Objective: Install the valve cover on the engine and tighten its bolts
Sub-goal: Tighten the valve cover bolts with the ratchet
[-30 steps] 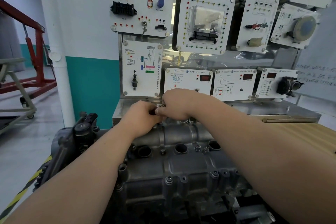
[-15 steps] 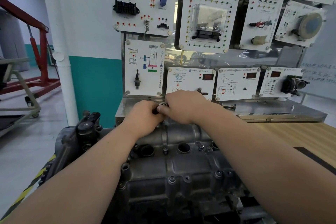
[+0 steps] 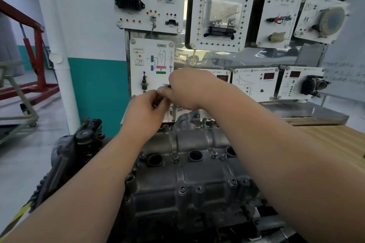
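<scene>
The grey valve cover is sitting on the engine, filling the lower middle of the view, with bolts standing in its bosses and three round wells showing only dark inside. Both forearms are reaching over it. The right hand is hovering above the cover's far edge, fingers curled, pinching a small metal piece. The left hand is curling just below it; its hold is unclear.
</scene>
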`<state>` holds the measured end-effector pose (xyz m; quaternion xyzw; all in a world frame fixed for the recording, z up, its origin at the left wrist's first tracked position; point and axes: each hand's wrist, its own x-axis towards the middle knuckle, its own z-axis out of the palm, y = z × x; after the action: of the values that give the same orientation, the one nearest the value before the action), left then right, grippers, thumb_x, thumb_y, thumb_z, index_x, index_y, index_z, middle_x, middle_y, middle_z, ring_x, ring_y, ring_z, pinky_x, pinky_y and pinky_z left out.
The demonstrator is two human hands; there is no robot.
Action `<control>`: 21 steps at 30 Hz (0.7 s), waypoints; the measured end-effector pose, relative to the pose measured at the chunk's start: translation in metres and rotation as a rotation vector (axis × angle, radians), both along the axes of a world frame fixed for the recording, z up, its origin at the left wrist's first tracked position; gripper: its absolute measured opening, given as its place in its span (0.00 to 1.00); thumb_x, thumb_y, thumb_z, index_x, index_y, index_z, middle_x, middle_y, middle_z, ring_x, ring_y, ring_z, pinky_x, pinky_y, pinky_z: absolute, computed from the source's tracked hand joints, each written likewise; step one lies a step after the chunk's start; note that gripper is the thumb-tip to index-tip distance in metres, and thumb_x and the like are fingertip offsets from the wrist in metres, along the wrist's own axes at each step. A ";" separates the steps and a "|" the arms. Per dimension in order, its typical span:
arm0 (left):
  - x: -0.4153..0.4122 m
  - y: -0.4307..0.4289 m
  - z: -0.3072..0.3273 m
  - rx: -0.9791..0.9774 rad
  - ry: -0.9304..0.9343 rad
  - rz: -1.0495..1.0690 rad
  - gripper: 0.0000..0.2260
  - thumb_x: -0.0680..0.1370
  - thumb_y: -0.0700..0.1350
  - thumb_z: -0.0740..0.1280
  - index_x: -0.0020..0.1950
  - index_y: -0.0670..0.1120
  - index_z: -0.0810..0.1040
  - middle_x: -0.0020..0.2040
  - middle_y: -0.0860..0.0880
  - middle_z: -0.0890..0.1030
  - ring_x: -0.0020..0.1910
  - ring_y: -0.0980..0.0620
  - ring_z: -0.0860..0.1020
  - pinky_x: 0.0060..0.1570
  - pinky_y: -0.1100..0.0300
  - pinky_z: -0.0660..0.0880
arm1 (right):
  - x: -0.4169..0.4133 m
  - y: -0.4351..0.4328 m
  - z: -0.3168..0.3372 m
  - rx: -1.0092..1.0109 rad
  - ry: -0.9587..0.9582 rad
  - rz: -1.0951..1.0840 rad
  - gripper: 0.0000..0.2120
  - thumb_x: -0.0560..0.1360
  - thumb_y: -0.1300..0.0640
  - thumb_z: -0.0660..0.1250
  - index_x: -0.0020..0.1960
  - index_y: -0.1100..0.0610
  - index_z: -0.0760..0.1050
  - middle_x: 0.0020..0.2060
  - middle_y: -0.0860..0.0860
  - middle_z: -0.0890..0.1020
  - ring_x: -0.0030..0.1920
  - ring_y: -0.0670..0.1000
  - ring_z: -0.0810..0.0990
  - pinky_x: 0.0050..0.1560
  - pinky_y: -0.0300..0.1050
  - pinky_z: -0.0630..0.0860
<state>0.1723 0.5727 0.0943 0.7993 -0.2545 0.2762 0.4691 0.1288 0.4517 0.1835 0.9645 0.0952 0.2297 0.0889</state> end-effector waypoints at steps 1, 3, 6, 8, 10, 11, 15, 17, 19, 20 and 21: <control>0.001 0.000 -0.002 0.050 0.032 -0.023 0.08 0.75 0.51 0.64 0.39 0.50 0.77 0.35 0.53 0.80 0.34 0.54 0.77 0.33 0.64 0.72 | 0.002 -0.003 -0.003 0.017 0.067 -0.008 0.21 0.81 0.41 0.53 0.34 0.52 0.65 0.33 0.49 0.71 0.34 0.48 0.72 0.30 0.44 0.62; 0.002 -0.003 -0.005 0.167 0.103 -0.109 0.02 0.75 0.50 0.67 0.43 0.55 0.77 0.38 0.59 0.79 0.36 0.64 0.75 0.32 0.74 0.67 | 0.002 -0.018 -0.012 0.066 0.132 -0.038 0.21 0.81 0.42 0.55 0.35 0.53 0.67 0.33 0.49 0.73 0.34 0.48 0.73 0.32 0.44 0.64; 0.005 -0.006 -0.007 0.263 0.161 -0.156 0.04 0.75 0.52 0.69 0.48 0.57 0.77 0.41 0.61 0.78 0.40 0.66 0.75 0.35 0.73 0.66 | -0.004 -0.049 -0.016 0.113 0.164 -0.132 0.22 0.81 0.41 0.56 0.35 0.54 0.67 0.33 0.49 0.72 0.34 0.47 0.72 0.37 0.45 0.67; 0.003 -0.007 -0.004 0.284 0.188 -0.147 0.02 0.75 0.52 0.69 0.45 0.58 0.78 0.41 0.60 0.79 0.41 0.65 0.76 0.36 0.71 0.67 | -0.009 -0.068 -0.016 0.152 0.183 -0.176 0.23 0.81 0.40 0.55 0.38 0.57 0.70 0.34 0.49 0.72 0.35 0.48 0.72 0.39 0.46 0.68; -0.001 -0.008 -0.001 0.322 0.193 -0.135 0.03 0.75 0.51 0.69 0.42 0.59 0.78 0.41 0.60 0.79 0.43 0.63 0.76 0.37 0.69 0.68 | -0.015 -0.083 -0.015 0.171 0.183 -0.189 0.23 0.80 0.40 0.56 0.44 0.59 0.73 0.34 0.49 0.72 0.36 0.50 0.73 0.39 0.46 0.68; -0.004 -0.008 0.001 0.324 0.197 -0.132 0.03 0.75 0.51 0.69 0.42 0.59 0.78 0.41 0.60 0.79 0.43 0.63 0.76 0.38 0.69 0.69 | -0.019 -0.089 -0.014 0.174 0.177 -0.182 0.23 0.80 0.40 0.56 0.45 0.59 0.75 0.34 0.50 0.73 0.36 0.50 0.73 0.37 0.45 0.68; -0.016 -0.019 0.021 0.387 0.238 -0.089 0.02 0.74 0.51 0.69 0.41 0.55 0.79 0.41 0.58 0.80 0.40 0.62 0.76 0.37 0.65 0.70 | -0.028 -0.105 -0.017 0.240 0.159 -0.124 0.24 0.80 0.40 0.58 0.43 0.60 0.77 0.33 0.52 0.76 0.34 0.50 0.75 0.32 0.43 0.65; -0.019 -0.039 0.030 0.464 0.250 -0.034 0.04 0.74 0.51 0.69 0.43 0.52 0.81 0.40 0.56 0.79 0.39 0.59 0.76 0.38 0.63 0.70 | -0.028 -0.107 -0.022 0.248 0.163 -0.122 0.24 0.80 0.39 0.58 0.44 0.60 0.76 0.34 0.52 0.77 0.37 0.51 0.76 0.36 0.45 0.70; -0.024 -0.063 0.031 0.502 0.225 0.036 0.07 0.74 0.52 0.68 0.46 0.51 0.81 0.41 0.53 0.80 0.42 0.54 0.77 0.41 0.61 0.71 | -0.024 -0.105 -0.026 0.235 0.165 -0.121 0.24 0.79 0.39 0.58 0.43 0.60 0.76 0.35 0.52 0.77 0.38 0.52 0.77 0.38 0.45 0.71; -0.025 -0.075 0.026 0.524 0.182 0.092 0.09 0.74 0.52 0.66 0.48 0.50 0.81 0.44 0.50 0.80 0.47 0.50 0.77 0.46 0.58 0.72 | -0.021 -0.104 -0.027 0.235 0.164 -0.116 0.24 0.79 0.39 0.58 0.42 0.60 0.76 0.35 0.52 0.78 0.38 0.52 0.77 0.37 0.45 0.71; -0.026 -0.085 0.019 0.542 0.135 0.156 0.10 0.74 0.53 0.65 0.50 0.50 0.79 0.49 0.47 0.78 0.52 0.46 0.74 0.51 0.55 0.71 | -0.019 -0.103 -0.028 0.241 0.162 -0.109 0.24 0.79 0.39 0.59 0.40 0.60 0.76 0.34 0.53 0.78 0.36 0.52 0.77 0.35 0.45 0.70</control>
<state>0.1462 0.4875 0.1138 0.9292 -0.2251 0.1796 0.2316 0.1100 0.3485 0.1558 0.9873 0.0214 0.1559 -0.0229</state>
